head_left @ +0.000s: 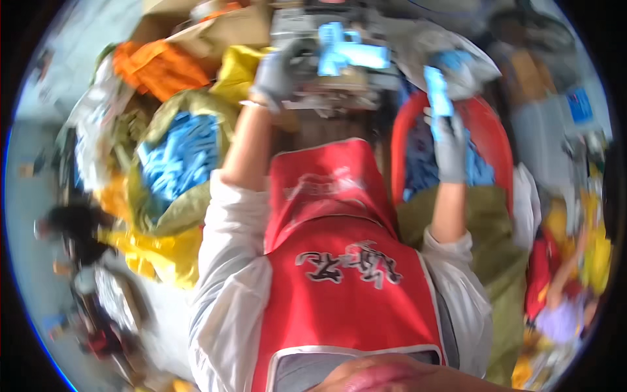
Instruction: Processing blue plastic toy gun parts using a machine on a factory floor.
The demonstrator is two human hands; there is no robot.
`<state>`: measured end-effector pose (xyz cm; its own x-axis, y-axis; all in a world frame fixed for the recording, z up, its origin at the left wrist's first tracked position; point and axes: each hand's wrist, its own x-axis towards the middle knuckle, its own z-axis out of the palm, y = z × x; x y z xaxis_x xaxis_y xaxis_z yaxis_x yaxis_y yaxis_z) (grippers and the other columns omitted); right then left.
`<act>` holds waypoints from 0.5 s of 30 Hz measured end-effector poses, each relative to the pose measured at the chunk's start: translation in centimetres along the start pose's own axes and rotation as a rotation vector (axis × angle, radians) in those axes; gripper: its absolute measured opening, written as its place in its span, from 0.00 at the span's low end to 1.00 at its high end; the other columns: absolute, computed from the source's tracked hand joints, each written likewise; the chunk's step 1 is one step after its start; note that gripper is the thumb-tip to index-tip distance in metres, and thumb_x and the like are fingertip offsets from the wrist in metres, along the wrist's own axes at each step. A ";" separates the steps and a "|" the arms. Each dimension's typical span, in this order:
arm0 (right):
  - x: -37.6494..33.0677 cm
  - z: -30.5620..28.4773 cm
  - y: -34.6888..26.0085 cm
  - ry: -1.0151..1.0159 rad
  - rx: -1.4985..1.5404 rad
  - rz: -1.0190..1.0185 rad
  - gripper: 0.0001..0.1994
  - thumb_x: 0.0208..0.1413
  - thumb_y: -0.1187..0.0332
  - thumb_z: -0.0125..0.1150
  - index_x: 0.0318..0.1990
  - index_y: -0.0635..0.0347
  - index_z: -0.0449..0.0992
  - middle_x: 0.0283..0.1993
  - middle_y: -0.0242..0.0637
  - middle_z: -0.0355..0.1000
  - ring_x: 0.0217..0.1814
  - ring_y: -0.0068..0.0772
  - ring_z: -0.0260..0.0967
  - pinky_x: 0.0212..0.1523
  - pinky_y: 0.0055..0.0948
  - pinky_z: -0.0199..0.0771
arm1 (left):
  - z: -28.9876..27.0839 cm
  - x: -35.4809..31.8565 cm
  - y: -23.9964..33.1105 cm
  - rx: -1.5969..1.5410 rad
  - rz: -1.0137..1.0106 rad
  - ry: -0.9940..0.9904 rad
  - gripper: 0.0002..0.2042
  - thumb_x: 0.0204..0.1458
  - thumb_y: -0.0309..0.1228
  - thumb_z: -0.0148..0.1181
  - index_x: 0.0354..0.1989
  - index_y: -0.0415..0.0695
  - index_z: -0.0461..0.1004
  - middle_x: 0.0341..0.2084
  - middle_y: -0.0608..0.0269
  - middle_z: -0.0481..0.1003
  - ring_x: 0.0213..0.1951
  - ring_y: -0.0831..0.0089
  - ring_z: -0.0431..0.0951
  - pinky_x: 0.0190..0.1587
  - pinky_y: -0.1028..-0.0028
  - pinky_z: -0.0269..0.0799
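In my right hand [450, 153], gloved in grey, is a long light-blue plastic piece [437, 91], pointing up and away from my fingers. It is over a red tub [397, 147] holding many blue pieces [480, 171]. My left hand [277, 75], also gloved, reaches to the grey machine or bench [290, 23] at the top. Blur hides what its fingers do there. Just right of those fingers, a light-blue pistol-shaped plastic piece [353, 53] rests on the worktop. Whether the left fingers touch it, I cannot tell.
Left of me, an olive sack [189, 215] is full of blue pieces [183, 153]. Around it are orange cloth or bagging [160, 68], yellow bags [153, 255] and a cardboard box [228, 32]. Another person [562, 313] in lilac is at the far right.
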<state>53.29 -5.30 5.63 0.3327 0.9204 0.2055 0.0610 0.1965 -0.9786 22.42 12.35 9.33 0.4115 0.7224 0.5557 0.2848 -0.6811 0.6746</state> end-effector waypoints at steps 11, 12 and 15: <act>8.0 6.3 -3.2 -0.372 -0.640 -0.543 0.20 0.59 0.74 0.49 0.59 0.67 0.63 0.61 0.44 0.62 0.62 0.34 0.59 0.61 0.31 0.57 | -4.6 -10.1 3.0 -0.090 -0.339 0.562 0.12 0.51 0.31 0.60 0.42 0.38 0.74 0.33 0.61 0.77 0.38 0.77 0.75 0.44 0.76 0.70; 8.6 7.0 -3.6 -0.424 -0.742 -0.612 0.19 0.58 0.74 0.50 0.58 0.66 0.64 0.60 0.45 0.62 0.62 0.39 0.59 0.61 0.33 0.57 | -4.9 -11.5 2.3 -0.099 -0.325 0.605 0.13 0.51 0.32 0.60 0.42 0.39 0.74 0.34 0.60 0.77 0.39 0.77 0.75 0.44 0.75 0.70; 9.8 7.4 -3.0 -0.512 -0.885 -0.651 0.20 0.56 0.76 0.51 0.57 0.64 0.65 0.60 0.47 0.63 0.62 0.46 0.59 0.61 0.37 0.58 | -6.0 -14.3 2.7 -0.070 -0.421 0.624 0.12 0.51 0.31 0.60 0.42 0.39 0.74 0.38 0.60 0.77 0.40 0.76 0.75 0.46 0.74 0.70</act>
<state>49.41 5.67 10.67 -0.3982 0.8017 0.4459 0.7673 0.5575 -0.3171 12.14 0.94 6.13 -0.2930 0.8675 0.4020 0.2456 -0.3380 0.9085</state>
